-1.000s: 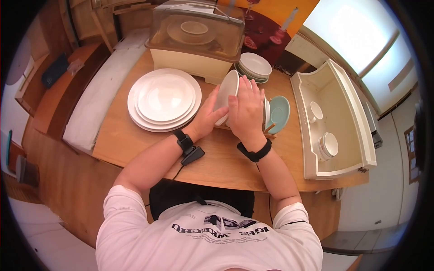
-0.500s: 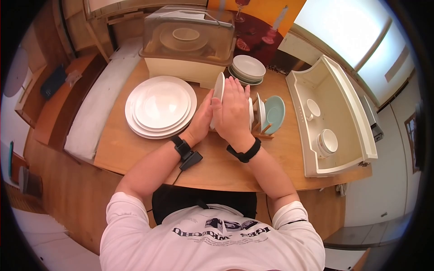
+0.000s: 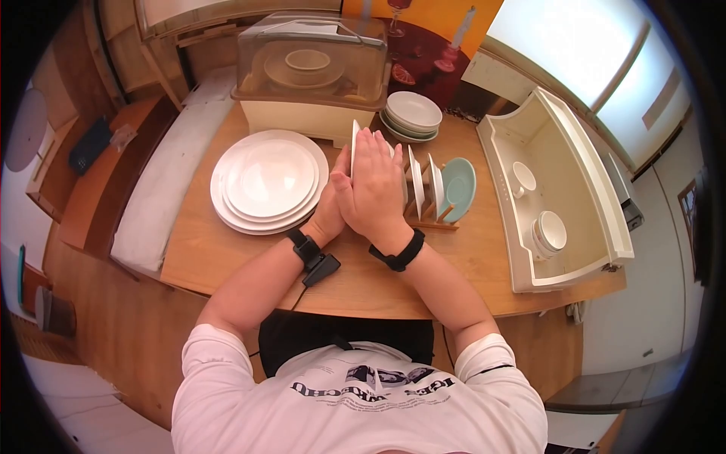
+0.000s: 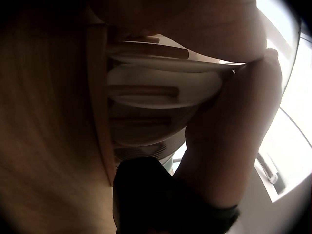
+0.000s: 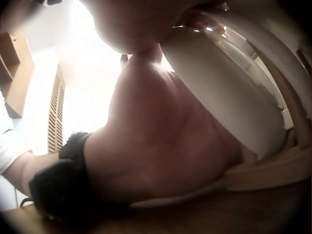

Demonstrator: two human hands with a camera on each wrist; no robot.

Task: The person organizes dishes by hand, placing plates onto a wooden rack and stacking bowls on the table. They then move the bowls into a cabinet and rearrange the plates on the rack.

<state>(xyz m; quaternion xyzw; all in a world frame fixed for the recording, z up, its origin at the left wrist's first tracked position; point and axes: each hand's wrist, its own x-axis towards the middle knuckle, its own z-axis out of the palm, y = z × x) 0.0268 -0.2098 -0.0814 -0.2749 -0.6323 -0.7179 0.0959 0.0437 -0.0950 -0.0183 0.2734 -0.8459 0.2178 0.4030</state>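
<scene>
Both hands stand close together at the left end of a wooden dish rack, palms facing each other. Between them rises the rim of an upright white plate, its lower part hidden by the hands. My right hand lies along the plate's right side with long, straight fingers, thumb towards the left hand. From the left, my left hand lies flat against the plate, partly covered by the right. White plates and a turquoise saucer stand upright further right in the rack. The right wrist view shows a white plate against the left palm.
A stack of white plates lies left on the table. Behind stand a lidded dish box and a stack of small plates. Right is a cream bin with a mug and stacked cups.
Both hands have shifted left along the rack, and the plate between them has turned more edge-on. More of the rack and its upright plates shows on the right. The head view has shifted slightly.
</scene>
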